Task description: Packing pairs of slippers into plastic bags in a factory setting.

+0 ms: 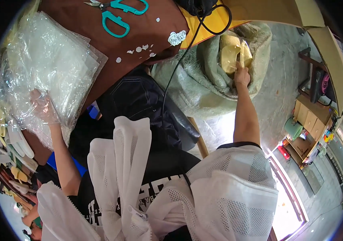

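Observation:
At the left, a stack of clear plastic bags (59, 52) lies on the brown cloth. My left hand (43, 107) is at the stack's near edge, its fingers partly blurred by shiny film and closed on a bag. My right arm stretches forward to an open woven sack (259, 52). In the sack's mouth, my right hand (242, 76) grips a gold slipper-like piece (244, 54). Another gold piece (229, 56) of the same sort sits right beside it. How much more the sack holds is hidden.
Teal-handled scissors (115, 18), white round stickers (176, 38) and paper scraps lie on the brown cloth (147, 24). A black cable (175, 70) hangs across my front. Many slipper-like pieces (15, 140) are piled at far left. Cardboard (332, 56) and a wooden cabinet (310, 120) stand right.

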Demonstrator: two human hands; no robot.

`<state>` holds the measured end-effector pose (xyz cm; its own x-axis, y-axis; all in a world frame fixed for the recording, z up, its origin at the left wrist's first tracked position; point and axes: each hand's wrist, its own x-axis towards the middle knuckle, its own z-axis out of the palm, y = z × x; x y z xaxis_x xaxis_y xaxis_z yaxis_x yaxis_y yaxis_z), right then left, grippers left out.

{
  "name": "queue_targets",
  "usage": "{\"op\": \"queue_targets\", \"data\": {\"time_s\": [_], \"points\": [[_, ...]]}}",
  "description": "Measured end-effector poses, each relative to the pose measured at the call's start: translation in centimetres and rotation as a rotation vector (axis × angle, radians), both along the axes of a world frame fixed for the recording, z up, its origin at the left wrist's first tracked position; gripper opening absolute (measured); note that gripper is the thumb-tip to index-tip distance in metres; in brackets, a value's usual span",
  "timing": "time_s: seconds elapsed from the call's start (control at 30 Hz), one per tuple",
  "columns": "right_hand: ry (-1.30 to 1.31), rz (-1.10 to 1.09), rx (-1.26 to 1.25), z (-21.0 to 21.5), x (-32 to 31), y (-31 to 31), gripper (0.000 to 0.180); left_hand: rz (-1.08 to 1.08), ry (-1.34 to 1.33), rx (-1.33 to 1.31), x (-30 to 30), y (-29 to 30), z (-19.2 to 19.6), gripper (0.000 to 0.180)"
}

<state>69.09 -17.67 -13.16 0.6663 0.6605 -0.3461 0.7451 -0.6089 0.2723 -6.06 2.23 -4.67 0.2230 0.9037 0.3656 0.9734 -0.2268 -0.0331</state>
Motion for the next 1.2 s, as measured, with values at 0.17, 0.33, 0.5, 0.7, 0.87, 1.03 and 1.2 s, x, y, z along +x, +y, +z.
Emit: {"op": "queue_targets", "data": {"time_s": [0.17,0.33,0.5,0.7,0.87,1.03,1.2], "points": [[0.370,-0.098,0.275,6.6,2.5,-4.3,0.027,0.073,-0.353,-0.024,2.1,-0.1,1.2,0.048],[0.961,-0.479,0.631,13.2,2.4,-7.0,0.024,0.052,-0.025,-0.021,1.5,-0.2,0.9,0.064],[1.069,-0.419,0.923,21.8,-2.9,-5.2,0.024,0.041,-1.028,-0.115,3.1,-0.5,0.2,0.070],[1.005,-0.300,1.123,29.6,-6.6,-4.4,0.010,0.129,-2.316,-0.045,7.1,-0.5,4.9,0.070],[1.001,-0.068,1.099,35.6,-13.4,1.0,0.004,-0.056,-2.354,-0.103,7.9,-1.4,4.4,0.062],[1.273,0.216,0.882,39.9,-24.0,14.3,0.014,-0.155,-2.052,-0.090,2.4,-1.8,-2.4,0.056],[1.161,0.665,0.745,43.2,-35.0,29.5,0.023,0.357,-0.280,-0.116,6.7,-2.9,5.4,0.058]]}}
